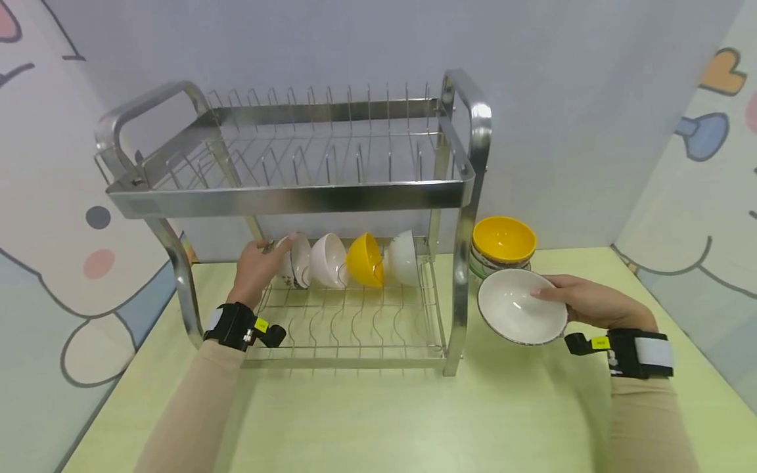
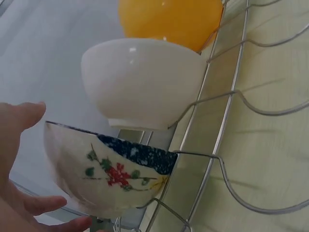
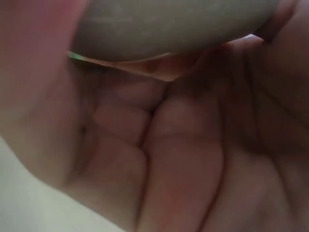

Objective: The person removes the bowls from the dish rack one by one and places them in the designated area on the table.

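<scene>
Racking seems underway: left hand (image 1: 259, 268) spread loosely around flowered bowl (image 2: 108, 176) near back-left corner of rack (image 1: 296, 202); right hand (image 1: 588, 302) pinches white bowl (image 1: 514, 312), likely needing tipping on edge next

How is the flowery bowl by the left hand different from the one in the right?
The flowery bowl sits in the rack; the held bowl is in the right hand. The flowery bowl's opening faces sideways; the held bowl's faces the head camera. The flowery bowl shows red flowers and a blue patch outside; the held bowl shows mostly its plain white inside. Both have dark rims.
</scene>
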Available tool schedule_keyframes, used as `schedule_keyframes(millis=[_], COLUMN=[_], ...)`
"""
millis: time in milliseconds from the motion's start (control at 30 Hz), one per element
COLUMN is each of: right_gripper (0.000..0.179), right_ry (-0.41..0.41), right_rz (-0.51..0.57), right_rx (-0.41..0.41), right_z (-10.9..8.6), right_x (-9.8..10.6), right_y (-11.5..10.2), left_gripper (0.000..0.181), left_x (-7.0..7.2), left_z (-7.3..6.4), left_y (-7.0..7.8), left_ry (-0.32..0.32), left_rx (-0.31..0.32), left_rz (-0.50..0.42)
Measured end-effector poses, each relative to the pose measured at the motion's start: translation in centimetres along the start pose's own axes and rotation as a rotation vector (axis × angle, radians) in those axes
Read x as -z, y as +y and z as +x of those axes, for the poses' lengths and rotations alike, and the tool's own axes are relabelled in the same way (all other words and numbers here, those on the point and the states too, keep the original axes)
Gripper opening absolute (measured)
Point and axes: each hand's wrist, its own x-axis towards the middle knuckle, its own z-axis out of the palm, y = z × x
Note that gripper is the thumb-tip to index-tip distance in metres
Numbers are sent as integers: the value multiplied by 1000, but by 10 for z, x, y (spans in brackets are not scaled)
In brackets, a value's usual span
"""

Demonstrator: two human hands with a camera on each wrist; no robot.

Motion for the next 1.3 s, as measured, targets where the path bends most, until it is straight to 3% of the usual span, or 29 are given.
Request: schedule_keyframes(millis=[167,433,667,1000,1300], right_gripper=[47,52,52,50,53], right_ry=[-6,18,-11,-73,-104], right_rz=[53,93,134,127,133], right_rx=[-70,-72,-90,-110,-111], right_z=[12,24,24,20,18], right_x=[3,8,7,5,3], right_y=[24,45,52,56,60], left_gripper=[107,96,100,90,70], left_x=[2,5,3,-6,-11], left_z=[11,25,33,35,32], left_y=[-9,-9,-9,-11,-10], left_ry=[-72,-222,-299,-344,-236], left_rx=[49,166,215,208,126], left_rz=[-27,-233,-262,-396,-244])
